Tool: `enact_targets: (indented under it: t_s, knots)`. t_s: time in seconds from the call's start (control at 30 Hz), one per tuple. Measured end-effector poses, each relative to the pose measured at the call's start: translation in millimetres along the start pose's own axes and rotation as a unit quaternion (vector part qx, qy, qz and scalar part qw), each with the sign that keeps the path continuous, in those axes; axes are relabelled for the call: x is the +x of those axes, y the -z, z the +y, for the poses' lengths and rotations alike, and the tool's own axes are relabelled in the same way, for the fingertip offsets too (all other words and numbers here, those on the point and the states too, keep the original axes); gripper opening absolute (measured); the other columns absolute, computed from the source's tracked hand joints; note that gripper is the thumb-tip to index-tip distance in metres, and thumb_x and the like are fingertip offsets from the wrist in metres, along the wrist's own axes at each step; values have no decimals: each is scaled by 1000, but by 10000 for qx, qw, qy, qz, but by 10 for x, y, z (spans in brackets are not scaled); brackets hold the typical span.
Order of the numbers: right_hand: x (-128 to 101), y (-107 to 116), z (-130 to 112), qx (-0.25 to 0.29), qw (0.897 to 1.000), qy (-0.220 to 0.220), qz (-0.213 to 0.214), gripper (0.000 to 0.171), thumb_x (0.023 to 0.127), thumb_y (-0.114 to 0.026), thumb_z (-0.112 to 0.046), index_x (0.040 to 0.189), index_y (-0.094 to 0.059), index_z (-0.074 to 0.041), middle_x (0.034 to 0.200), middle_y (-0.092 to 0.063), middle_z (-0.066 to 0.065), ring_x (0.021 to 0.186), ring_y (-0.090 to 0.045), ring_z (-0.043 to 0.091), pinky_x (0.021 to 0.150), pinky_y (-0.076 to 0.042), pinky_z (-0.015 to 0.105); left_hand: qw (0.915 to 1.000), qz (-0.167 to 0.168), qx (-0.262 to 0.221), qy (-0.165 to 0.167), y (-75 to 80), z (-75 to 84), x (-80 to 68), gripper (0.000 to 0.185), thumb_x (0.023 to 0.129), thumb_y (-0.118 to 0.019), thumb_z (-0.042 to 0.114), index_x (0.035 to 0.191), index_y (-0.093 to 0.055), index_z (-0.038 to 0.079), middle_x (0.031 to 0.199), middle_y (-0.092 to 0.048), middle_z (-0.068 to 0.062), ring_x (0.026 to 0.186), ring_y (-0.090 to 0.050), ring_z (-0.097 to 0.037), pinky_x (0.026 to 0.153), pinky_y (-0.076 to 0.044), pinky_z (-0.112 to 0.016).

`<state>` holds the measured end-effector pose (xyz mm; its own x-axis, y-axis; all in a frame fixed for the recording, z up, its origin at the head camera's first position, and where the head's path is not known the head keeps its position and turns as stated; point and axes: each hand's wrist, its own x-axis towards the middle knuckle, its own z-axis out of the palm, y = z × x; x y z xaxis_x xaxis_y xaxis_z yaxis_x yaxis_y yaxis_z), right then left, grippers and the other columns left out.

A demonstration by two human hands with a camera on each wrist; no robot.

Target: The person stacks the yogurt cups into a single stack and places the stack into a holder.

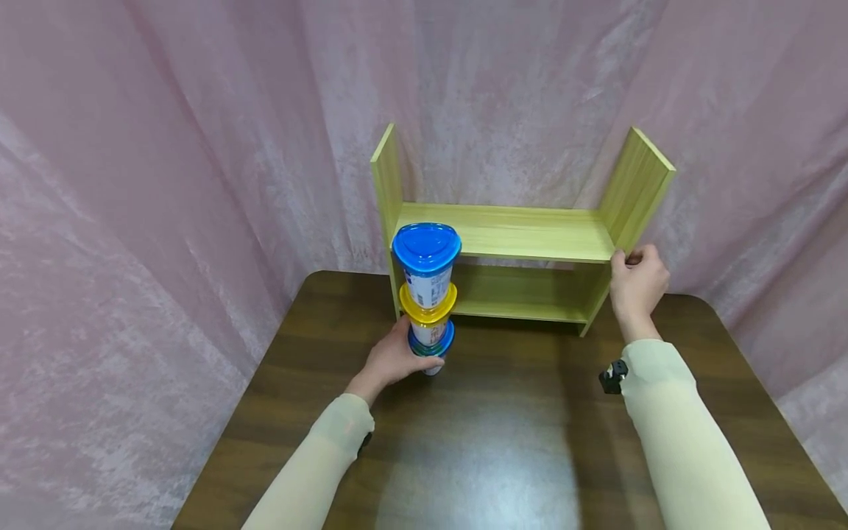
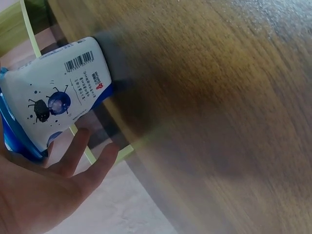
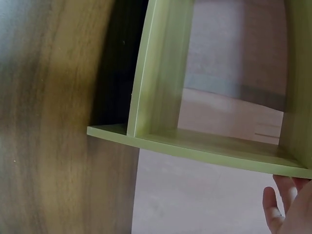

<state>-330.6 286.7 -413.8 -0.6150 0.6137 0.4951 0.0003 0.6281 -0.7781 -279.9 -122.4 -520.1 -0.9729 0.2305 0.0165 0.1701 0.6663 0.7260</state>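
My left hand [image 1: 394, 357] grips the lowest of three stacked plastic tubs, its thumb across the near side. This lowest tub has a blue lid [image 1: 445, 340]; in the left wrist view its white body [image 2: 73, 83] carries a barcode and ant drawings. Above it stand a tub with a yellow lid [image 1: 427, 315] and one with a blue lid [image 1: 427, 246]. The stack overlaps the left end of a pale wooden desktop shelf [image 1: 517, 228]. At the shelf's right side panel [image 3: 209, 155], my right hand [image 1: 639, 283] pinches the edge, fingers bent against the outer face.
The shelf stands at the back of a dark brown wooden table [image 1: 490, 427], with two boards between its upright sides. Behind the table hangs a pink velvet curtain [image 1: 199, 184]. Small black devices [image 1: 612, 377] sit at my wrists.
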Motion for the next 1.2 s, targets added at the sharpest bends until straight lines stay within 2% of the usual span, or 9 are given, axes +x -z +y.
enact_targets:
  t_s: [0.33, 0.6, 0.9, 1.1, 1.2]
  knots:
    - [-52, -2, -35, -80, 9999, -16, -145, 27, 94, -61, -23, 99, -66, 4, 96, -72, 22, 91, -65, 44, 84, -46, 51, 9999, 8, -137, -95, 15, -61, -29, 99, 75, -88, 50, 151, -29, 27, 145, -49, 0, 130, -53, -25, 106, -45, -53]
    - [-97, 13, -78, -65, 9994, -218, -269, 29, 95, -60, -26, 101, -64, 2, 94, -69, 17, 92, -64, 42, 82, -46, 50, 9993, 103, -295, -215, 26, -97, -73, 99, 75, -88, 49, 151, -30, 27, 144, -49, -1, 129, -53, -25, 106, -44, -54]
    - [-174, 49, -127, -30, 9995, -184, -252, 27, 94, -60, -25, 99, -64, 2, 82, -63, 4, 85, -63, 35, 73, -43, 42, 9952, 278, -906, -245, 19, -166, -175, 100, 72, -91, 46, 150, -30, 32, 145, -46, 3, 130, -50, -23, 109, -42, -53]
    - [-218, 71, -166, 48, 9995, -139, -274, 27, 95, -59, -24, 99, -62, 3, 83, -63, 6, 84, -61, 32, 72, -42, 38, 9900, 435, -1312, -284, -3, -250, -265, 104, 71, -93, 40, 151, -26, 37, 146, -42, 6, 132, -46, -21, 112, -38, -53]
    - [-232, 71, -176, 48, 9996, -155, -231, 27, 95, -59, -24, 99, -63, 2, 81, -62, 3, 84, -62, 31, 71, -42, 37, 9857, 446, -1594, -312, -22, -281, -300, 108, 72, -94, 31, 153, -23, 40, 149, -40, 6, 135, -44, -22, 114, -35, -54]
